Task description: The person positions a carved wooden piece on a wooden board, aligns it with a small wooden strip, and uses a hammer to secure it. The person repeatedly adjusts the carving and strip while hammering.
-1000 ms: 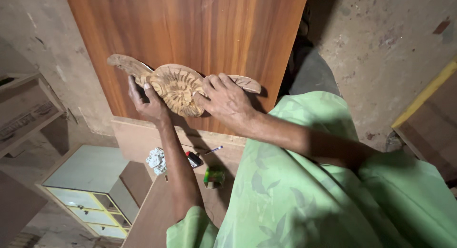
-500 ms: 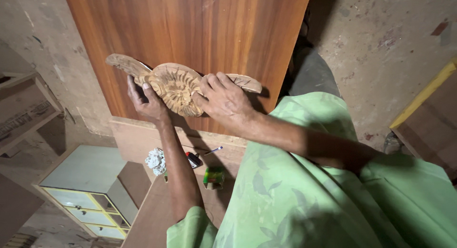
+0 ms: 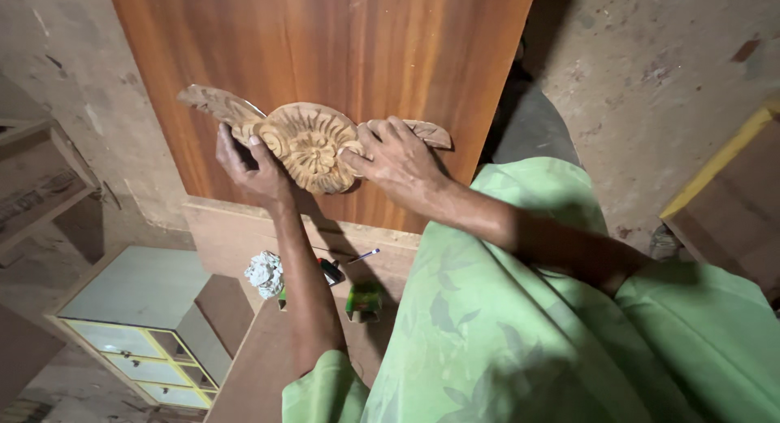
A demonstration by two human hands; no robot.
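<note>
A carved wooden ornament (image 3: 307, 138), with a round shell-like centre and two leaf-shaped wings, lies against a reddish-brown veneered panel (image 3: 341, 57). My left hand (image 3: 248, 163) grips its lower left part, thumb on the carving. My right hand (image 3: 398, 156) presses on the right side, covering most of the right wing. Both arms wear light green sleeves.
Below the panel runs a pale wooden board (image 3: 236, 236) with a crumpled white cloth (image 3: 265, 273), a pen (image 3: 361, 255) and a small green object (image 3: 363, 301). A small pale cabinet with drawers (image 3: 138, 325) stands lower left. Rough concrete floor surrounds; a yellow-edged board (image 3: 731, 187) lies right.
The ornament and both hands have shifted slightly down and left against the panel; the grip is unchanged.
</note>
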